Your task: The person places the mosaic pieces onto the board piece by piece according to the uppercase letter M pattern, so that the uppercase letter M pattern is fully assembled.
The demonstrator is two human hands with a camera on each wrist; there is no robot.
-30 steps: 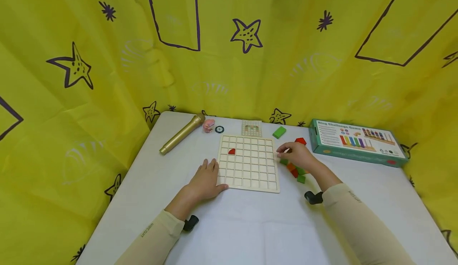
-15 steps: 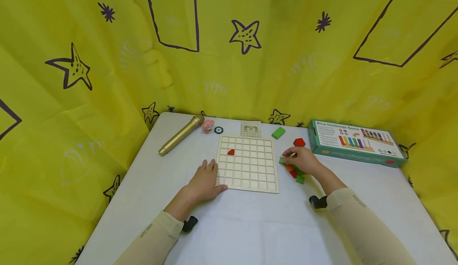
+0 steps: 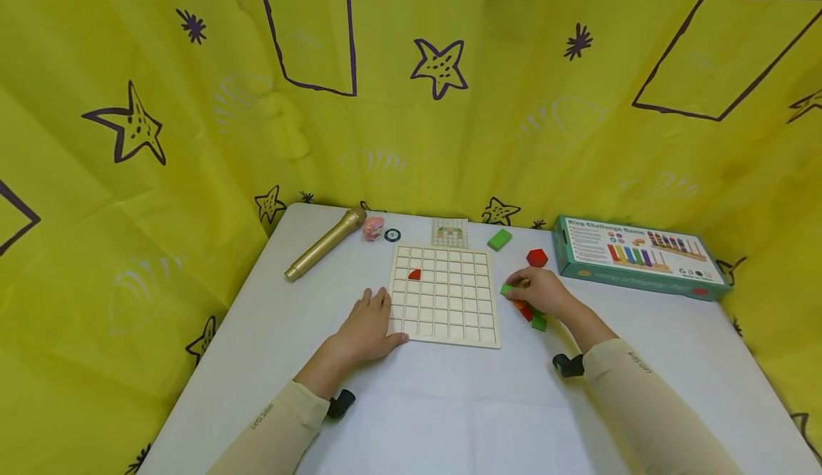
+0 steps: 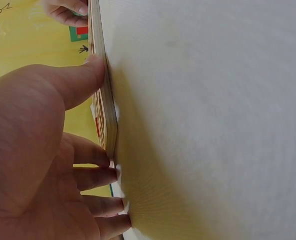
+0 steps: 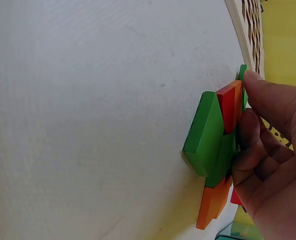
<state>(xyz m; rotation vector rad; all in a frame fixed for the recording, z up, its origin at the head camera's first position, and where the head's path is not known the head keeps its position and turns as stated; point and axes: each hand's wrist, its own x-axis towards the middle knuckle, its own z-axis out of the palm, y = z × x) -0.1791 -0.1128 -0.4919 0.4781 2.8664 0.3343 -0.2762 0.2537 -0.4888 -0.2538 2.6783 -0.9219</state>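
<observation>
Red, green and gold before yellow

Yellow curtain [image 3: 379, 129] with dark purple stars, bursts and four-sided outlines fills the upper frame; white tablecloth [image 3: 449, 418] below. At centre, a cream board [image 3: 448, 294] ruled in squares, a red piece [image 3: 414, 274] on it; above, a cream gridded card [image 3: 450, 241]. Right of centre: green, orange and red blocks [image 5: 206, 127]. Far right, a teal box [image 3: 642, 284] with a white, multicoloured-print panel [image 3: 642, 247]. Upper left of centre: gold microphone [image 3: 325, 244].
</observation>
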